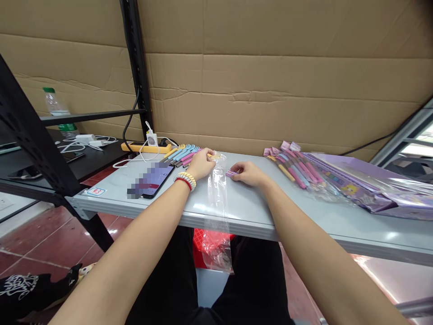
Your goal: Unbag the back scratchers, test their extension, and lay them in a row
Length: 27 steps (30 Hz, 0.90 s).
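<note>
A long clear plastic bag (217, 189) lies across the table and hangs over its front edge toward my lap. My left hand (202, 163) is closed at the bag's far end, beside a small yellow piece (215, 156); its fingertips pinch the plastic. Just right of the bag, my right hand (247, 174) pinches a small purple card (231, 173) between thumb and fingers. Behind my left hand lie several claw-headed sticks (182, 154) in yellow, blue and pink, which look like back scratchers.
Bagged coloured sticks (297, 167) with pink tags lie at right, against a purple box (368, 180). A phone (157, 180) rests near my left forearm. Behind it is a yellow power strip (135, 147) with white cables. Cardboard (270, 76) walls the back; a black post (137, 67) stands left.
</note>
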Tool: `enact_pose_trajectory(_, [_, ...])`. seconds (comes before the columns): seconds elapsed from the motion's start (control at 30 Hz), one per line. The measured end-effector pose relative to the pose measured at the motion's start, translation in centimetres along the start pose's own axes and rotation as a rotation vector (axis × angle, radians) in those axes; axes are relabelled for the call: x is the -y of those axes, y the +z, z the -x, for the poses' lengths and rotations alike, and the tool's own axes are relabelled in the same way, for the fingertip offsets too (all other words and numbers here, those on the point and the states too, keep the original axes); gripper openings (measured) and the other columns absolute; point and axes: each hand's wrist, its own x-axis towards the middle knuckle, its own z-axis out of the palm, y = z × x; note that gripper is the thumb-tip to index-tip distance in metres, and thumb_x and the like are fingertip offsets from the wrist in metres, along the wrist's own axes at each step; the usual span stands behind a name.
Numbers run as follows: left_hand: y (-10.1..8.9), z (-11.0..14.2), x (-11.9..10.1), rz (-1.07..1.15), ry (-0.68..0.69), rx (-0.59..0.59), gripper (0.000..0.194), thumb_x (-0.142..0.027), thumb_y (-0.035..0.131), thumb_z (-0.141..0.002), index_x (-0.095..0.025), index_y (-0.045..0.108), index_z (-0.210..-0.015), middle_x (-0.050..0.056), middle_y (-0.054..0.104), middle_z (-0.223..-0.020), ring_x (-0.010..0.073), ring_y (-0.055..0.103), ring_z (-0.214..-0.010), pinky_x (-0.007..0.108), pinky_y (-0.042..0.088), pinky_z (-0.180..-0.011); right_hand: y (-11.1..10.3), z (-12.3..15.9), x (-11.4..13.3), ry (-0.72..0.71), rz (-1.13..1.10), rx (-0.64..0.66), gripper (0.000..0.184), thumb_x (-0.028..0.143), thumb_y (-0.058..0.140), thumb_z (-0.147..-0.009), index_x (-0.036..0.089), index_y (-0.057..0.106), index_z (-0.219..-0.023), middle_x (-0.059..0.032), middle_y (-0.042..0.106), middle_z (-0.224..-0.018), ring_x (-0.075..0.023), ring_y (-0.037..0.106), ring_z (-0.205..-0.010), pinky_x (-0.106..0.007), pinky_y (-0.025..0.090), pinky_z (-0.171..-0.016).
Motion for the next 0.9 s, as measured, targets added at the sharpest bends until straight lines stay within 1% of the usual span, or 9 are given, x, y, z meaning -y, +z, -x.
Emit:
enact_pose_trajectory(0.13, [-0.1,0.1,-0.1,0.059,-0.016,0.056,0.032,-0.008,0.058,-0.067,-0.014,0.054,-0.098,-0.001,0.06,-0.066,0.0133,0.055,-0.063,0.025,0.042,-0.06,-0.1,0.1,0.2,0.012,-0.078,-0.098,0.042,0.036,0.07,-0.062,0.015,0.067,-0.098,-0.0088,0.065,-0.101,-0.0185,0.056,-0.083,-0.028,0.042,-0.07])
enact_pose_trajectory(0.23, [-0.1,0.2,-0.3,0.167,-0.031,0.177,0.035,-0.008,0.06,-0.067,-0.014,0.052,-0.101,-0.003,0.058,-0.062,0.0115,0.054,-0.056,0.024,0.041,-0.056,-0.2,0.2,0.5,-0.039,-0.332,-0.166,0.042,0.036,0.068,-0.063,0.014,0.065,-0.1,-0.0089,0.064,-0.102,-0.0188,0.057,-0.086,-0.027,0.043,-0.068])
enact_pose_trajectory(0.37, [0.0,0.3,-0.3,0.265,-0.046,0.275,0.035,-0.01,0.062,-0.069,-0.014,0.051,-0.102,-0.003,0.058,-0.062,0.0103,0.053,-0.055,0.023,0.04,-0.054,-0.4,0.2,1.0,-0.072,-0.759,-0.07,0.041,0.05,0.06,-0.071,0.015,0.063,-0.094,-0.0084,0.065,-0.086,-0.0164,0.058,-0.071,-0.025,0.04,-0.052])
enact_pose_trajectory(0.47, [0.0,0.3,-0.2,0.307,-0.021,0.339,0.035,-0.012,0.064,-0.069,-0.014,0.051,-0.102,-0.003,0.058,-0.063,0.0097,0.054,-0.056,0.022,0.041,-0.054,-0.3,0.3,1.4,-0.031,-0.745,-0.017,0.042,0.055,0.066,-0.068,0.014,0.061,-0.075,-0.0053,0.059,-0.064,-0.0119,0.051,-0.053,-0.023,0.034,-0.045])
enact_pose_trajectory(0.57, [-0.1,0.4,-0.3,0.303,-0.002,0.39,0.037,-0.024,0.067,-0.072,-0.014,0.052,-0.104,-0.003,0.057,-0.063,0.0094,0.052,-0.055,0.021,0.039,-0.05,-0.2,0.5,1.6,-0.048,-0.676,0.011,0.041,0.051,0.075,-0.061,0.014,0.057,-0.065,-0.0023,0.056,-0.055,-0.0088,0.046,-0.048,-0.023,0.033,-0.045])
enact_pose_trajectory(0.67, [-0.2,0.6,-0.5,0.248,-0.013,0.376,0.035,-0.04,0.063,-0.077,-0.015,0.056,-0.1,-0.001,0.059,-0.067,0.0101,0.053,-0.054,0.022,0.038,-0.048,-0.1,0.6,1.7,-0.069,-0.669,0.022,0.041,0.05,0.075,-0.061,0.014,0.056,-0.066,-0.0002,0.053,-0.051,-0.0081,0.045,-0.046,-0.022,0.032,-0.045])
enact_pose_trajectory(0.8, [0.0,0.4,-0.5,0.198,0.043,0.344,0.02,-0.033,0.059,-0.079,-0.014,0.058,-0.074,-0.001,0.056,-0.059,0.0093,0.051,-0.052,0.022,0.038,-0.05,0.0,0.6,2.0,-0.082,-0.671,0.02,0.038,0.048,0.073,-0.065,0.014,0.057,-0.071,0.0005,0.054,-0.052,-0.0071,0.044,-0.044,-0.021,0.031,-0.043])
enact_pose_trajectory(0.83, [0.1,0.2,-0.5,0.216,0.048,0.285,0.019,-0.03,0.057,-0.08,-0.014,0.057,-0.07,-0.001,0.055,-0.057,0.009,0.05,-0.051,0.022,0.038,-0.051,0.0,0.7,2.1,-0.07,-0.689,0.008,0.038,0.047,0.073,-0.065,0.014,0.056,-0.074,-0.0002,0.056,-0.054,-0.0073,0.045,-0.045,-0.021,0.031,-0.042])
enact_pose_trajectory(0.9, [0.1,-0.3,-0.3,0.285,0.012,0.065,0.017,-0.026,0.053,-0.082,-0.014,0.056,-0.071,-0.001,0.056,-0.056,0.0092,0.049,-0.049,0.022,0.039,-0.05,-0.3,0.9,2.3,-0.034,-0.743,0.012,0.039,0.047,0.073,-0.067,0.015,0.056,-0.083,-0.0032,0.062,-0.063,-0.0083,0.049,-0.047,-0.02,0.029,-0.04])
